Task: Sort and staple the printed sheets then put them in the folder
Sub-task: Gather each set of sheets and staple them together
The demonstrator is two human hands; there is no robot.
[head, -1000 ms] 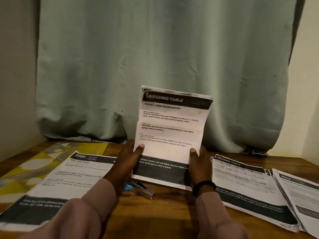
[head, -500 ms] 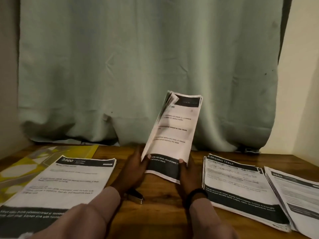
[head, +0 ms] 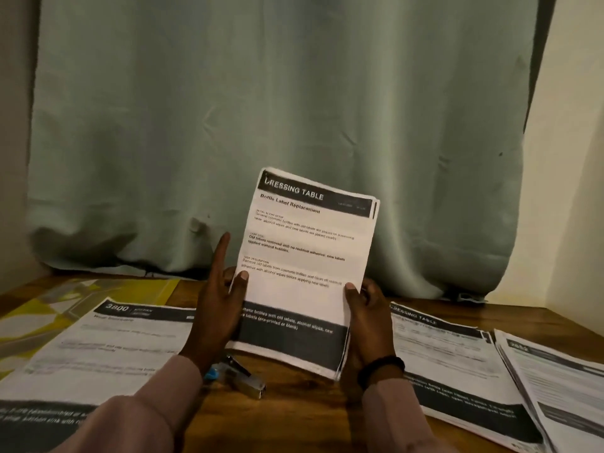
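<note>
While the left hand (head: 219, 308) and right hand (head: 366, 318) each pinch a side of one upright sheaf (head: 304, 273) over the table (head: 294, 416) middle, three stacks lie flat: one (head: 108, 348) left, two (head: 457, 364) (head: 562, 380) right; one stapler (head: 242, 377) near the front edge, one yellow folder (head: 65, 299) at the back-left corner.

Sheet stack (head: 307, 273) face-on again, apparently squared; left index finger (head: 219, 256) extended.

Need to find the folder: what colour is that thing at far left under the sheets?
Yellow with pale grey shapes, seen in the head view.
</note>
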